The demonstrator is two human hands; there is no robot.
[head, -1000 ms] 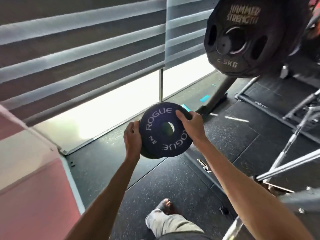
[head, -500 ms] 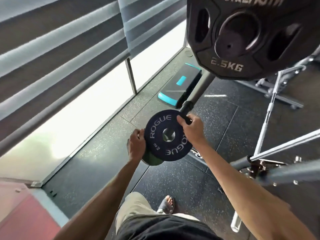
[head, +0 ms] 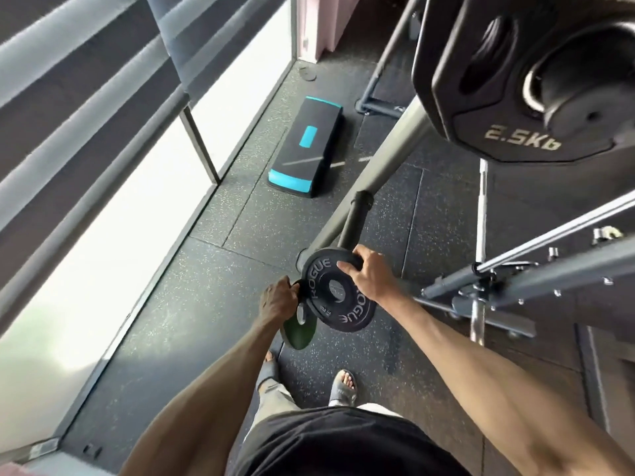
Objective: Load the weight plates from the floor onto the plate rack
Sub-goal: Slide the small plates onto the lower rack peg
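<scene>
I see both hands gripping – right hand (head: 369, 274) on the Rogue plate (head: 347, 314), left hand (head: 276, 300) on the green plate (head: 297, 333) – now lowered to the rack peg (head: 354, 221), plates fanned further apart.

Strong daylight comes from the window (head: 103, 242) at 9 o'clock, its glass blown out to flat white. The blinds (head: 68, 97) at 10 o'clock look soft and smeared. The speckled floor (head: 213, 286) carries a pale sheen along the window's edge and dims toward 3 o'clock. At centre the small black plate (head: 338, 293) is fairly sharp, with legible white lettering; the green plate (head: 299, 333) under it sits in shade. The big plate (head: 508, 132) at 1 o'clock, close to the lens, is dark and slightly blurred, with a glint on its hub. Straight lines bow near the edges.
</scene>
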